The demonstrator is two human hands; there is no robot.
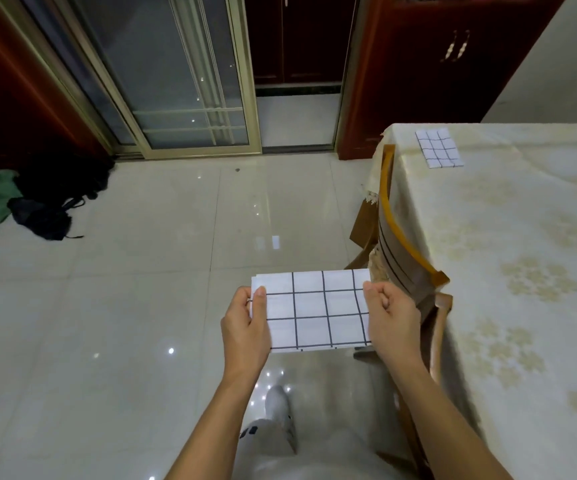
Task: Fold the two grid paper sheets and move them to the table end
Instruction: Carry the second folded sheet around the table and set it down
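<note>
A folded white sheet with a black grid [314, 310] is held in the air over the tiled floor, to the left of the table. My left hand [247, 323] pinches its left edge, thumb on top. My right hand [389, 317] grips its right edge with curled fingers. A second folded grid sheet [439, 147] lies flat near the far left corner of the table [522, 237], which is covered with a cream floral cloth.
A wooden chair [408, 258] stands pushed against the table's left side, right beside my right hand. Dark bags and a green bundle [44, 199] lie on the floor at the far left. A sliding glass door and dark red cabinets stand behind.
</note>
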